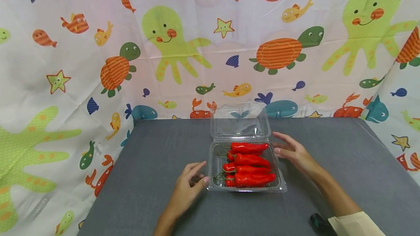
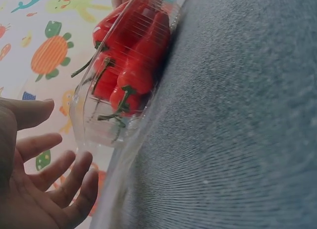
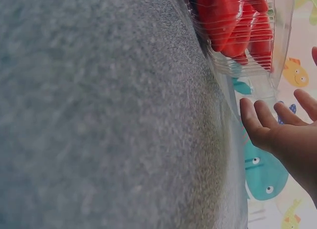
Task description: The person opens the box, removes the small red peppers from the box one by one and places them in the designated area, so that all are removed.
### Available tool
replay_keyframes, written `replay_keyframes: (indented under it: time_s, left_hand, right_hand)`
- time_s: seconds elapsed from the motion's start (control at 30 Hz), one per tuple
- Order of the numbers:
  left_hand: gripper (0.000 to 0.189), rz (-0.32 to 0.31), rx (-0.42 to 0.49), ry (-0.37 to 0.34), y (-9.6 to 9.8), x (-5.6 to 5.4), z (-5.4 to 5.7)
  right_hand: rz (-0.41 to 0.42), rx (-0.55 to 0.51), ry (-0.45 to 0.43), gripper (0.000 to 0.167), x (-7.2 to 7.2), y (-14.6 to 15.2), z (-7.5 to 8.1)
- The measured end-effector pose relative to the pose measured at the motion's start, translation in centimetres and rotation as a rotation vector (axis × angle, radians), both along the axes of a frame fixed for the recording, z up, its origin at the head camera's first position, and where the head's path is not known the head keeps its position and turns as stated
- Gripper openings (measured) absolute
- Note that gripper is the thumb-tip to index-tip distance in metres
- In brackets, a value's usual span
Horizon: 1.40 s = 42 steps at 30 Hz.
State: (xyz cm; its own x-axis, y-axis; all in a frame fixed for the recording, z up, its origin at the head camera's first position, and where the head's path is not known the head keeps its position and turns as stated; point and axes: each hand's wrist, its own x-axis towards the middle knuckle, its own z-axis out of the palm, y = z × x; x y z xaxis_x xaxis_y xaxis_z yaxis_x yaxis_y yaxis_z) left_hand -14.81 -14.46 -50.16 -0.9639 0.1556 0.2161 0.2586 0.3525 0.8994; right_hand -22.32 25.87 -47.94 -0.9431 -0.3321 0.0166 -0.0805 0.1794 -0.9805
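Observation:
A clear plastic clamshell box (image 1: pixel 214 188) lies on the grey table with its lid (image 1: pixel 241 128) raised at the back. Several red peppers (image 1: pixel 252 180) with green stems fill its base, side by side. Beside the box's left edge is my left hand (image 1: pixel 185 188), fingers loosely bent and holding nothing. My right hand (image 1: pixel 295 156) is at the right edge near the hinge, fingers extended, also holding nothing. In the left wrist view, a small gap shows between the left hand (image 2: pixel 54 184) and the box; the right wrist view shows the right hand (image 3: pixel 292 135) just off the box's side.
A grey cloth covers the table (image 1: pixel 157 148). Behind and at both sides hangs a curtain (image 1: pixel 203 65) printed with sea animals. A dark band or device (image 1: pixel 319 223) sits by the right sleeve (image 1: pixel 356 225).

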Motion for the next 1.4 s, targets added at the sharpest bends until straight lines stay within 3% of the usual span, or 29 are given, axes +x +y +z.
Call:
replay_keyframes:
  time_s: [0.47,0.83,1.03,1.4]
  left_hand:
    - [0.05,-0.06,-0.009,-0.011,0.2,-1.8,0.7]
    - [0.043,-0.062,-0.063,0.051,0.6,-3.0,0.5]
    - [0.041,-0.078,-0.085,0.084,0.7,-3.3,0.0]
    - [0.042,-0.094,-0.087,0.039,0.9,-3.3,-0.2]
  right_hand:
    - [-0.018,0.017,0.018,0.065,1.2,0.2,0.3]
    - [-0.048,0.117,0.077,0.065,2.3,0.3,1.3]
    - [-0.054,0.134,0.088,0.066,2.8,0.1,2.0]
    - [-0.009,0.11,0.162,0.067,3.7,-0.9,3.1]
